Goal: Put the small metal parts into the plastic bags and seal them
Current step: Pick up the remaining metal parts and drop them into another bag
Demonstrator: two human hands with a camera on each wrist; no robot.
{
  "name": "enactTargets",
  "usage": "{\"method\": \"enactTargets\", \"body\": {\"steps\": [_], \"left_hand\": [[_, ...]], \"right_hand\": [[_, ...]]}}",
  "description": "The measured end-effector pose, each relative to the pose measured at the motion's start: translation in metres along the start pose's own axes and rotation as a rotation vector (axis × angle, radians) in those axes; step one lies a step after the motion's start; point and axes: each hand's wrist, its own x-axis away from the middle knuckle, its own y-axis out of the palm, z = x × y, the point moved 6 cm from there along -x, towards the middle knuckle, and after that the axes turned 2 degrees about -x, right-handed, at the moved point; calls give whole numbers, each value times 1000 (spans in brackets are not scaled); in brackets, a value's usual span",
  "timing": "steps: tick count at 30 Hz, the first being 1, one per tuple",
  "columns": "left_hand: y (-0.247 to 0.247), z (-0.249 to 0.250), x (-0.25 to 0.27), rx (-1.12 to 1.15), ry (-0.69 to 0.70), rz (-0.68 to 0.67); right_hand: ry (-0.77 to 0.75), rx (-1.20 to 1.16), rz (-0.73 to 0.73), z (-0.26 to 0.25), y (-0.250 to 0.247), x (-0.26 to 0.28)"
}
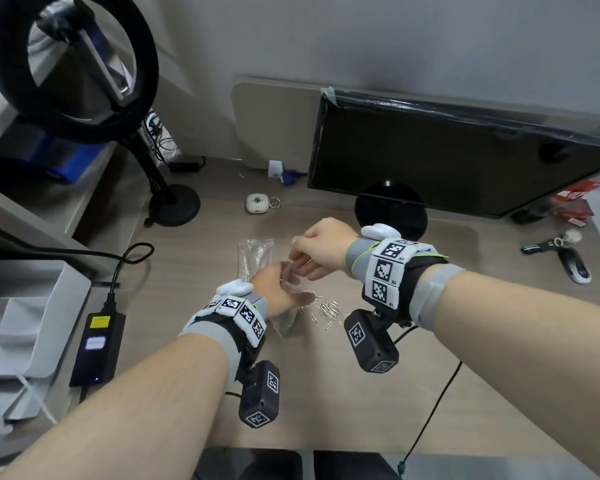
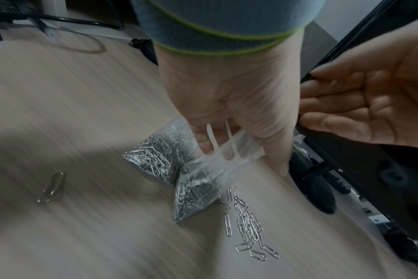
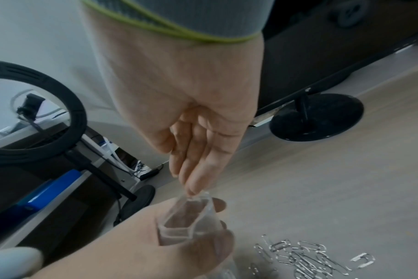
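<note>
My left hand [image 1: 278, 289] grips a small clear plastic bag [image 2: 198, 192] by its top. The bag hangs down to the table with paper clips in its lower part, and its mouth [image 3: 186, 217] is held open. My right hand [image 1: 309, 254] hovers just above, fingers fairly straight, with their tips [image 3: 192, 188] at the rim of the mouth. I see no clip between them. Loose paper clips [image 1: 326, 311] lie on the table just right of the bag. A second bag full of clips [image 2: 153, 156] lies beside the held one.
A stack of empty clear bags [image 1: 253, 254] lies behind my hands. One stray clip [image 2: 51, 187] sits apart on the wooden desk [image 1: 194, 271]. Behind are a monitor [image 1: 447, 161] on a round base [image 1: 392, 209] and a ring light stand [image 1: 174, 206]; keys [image 1: 568, 261] lie far right.
</note>
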Motion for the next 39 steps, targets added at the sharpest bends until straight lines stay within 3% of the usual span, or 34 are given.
{"method": "enactTargets", "body": {"steps": [4, 7, 14, 19, 23, 30, 39], "left_hand": [[-21, 18, 3, 116, 30, 110], [-36, 19, 6, 223, -42, 176], [-55, 10, 13, 382, -122, 218], [-54, 12, -1, 417, -92, 207], [-42, 1, 1, 455, -122, 183], [-31, 15, 5, 413, -118, 161], [-7, -20, -4, 452, -178, 152]], "right_hand": [[-22, 99, 198, 0, -45, 7], [91, 363, 245, 21, -53, 11], [31, 696, 230, 33, -21, 16], [17, 898, 247, 32, -28, 16], [2, 902, 202, 54, -24, 17], [-270, 639, 158, 70, -12, 2], [-211, 600, 91, 94, 14, -26]]}}
